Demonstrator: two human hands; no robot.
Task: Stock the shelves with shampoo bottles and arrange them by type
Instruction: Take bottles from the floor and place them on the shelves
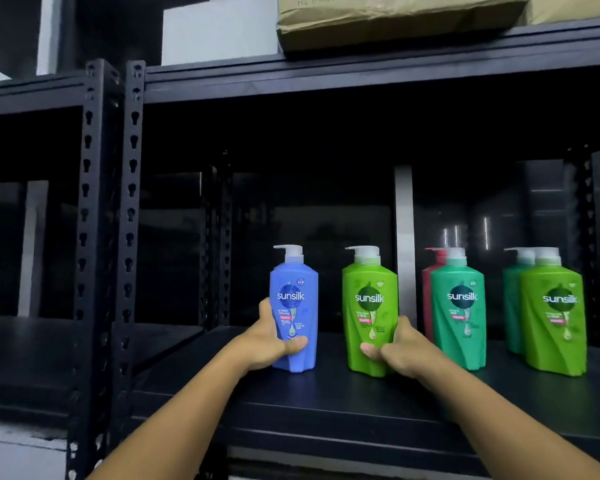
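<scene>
A blue shampoo bottle [297,306] stands upright on the black shelf [326,403], and my left hand [269,342] grips its lower left side with the thumb across the front. My right hand [397,351] grips the lower right of a light green bottle [368,306], which has a second light green one close behind it. Further right a teal bottle [459,313] stands in front of a red bottle [430,289]. At the far right another light green bottle [555,313] stands before a teal one [511,299].
Black slotted uprights [130,209] bound the shelf on the left, with a neighbouring rack [32,358] beyond them. The upper shelf [361,74] carries a brown wrapped parcel [395,19] and a white box [219,32]. A white post [404,244] stands behind the bottles.
</scene>
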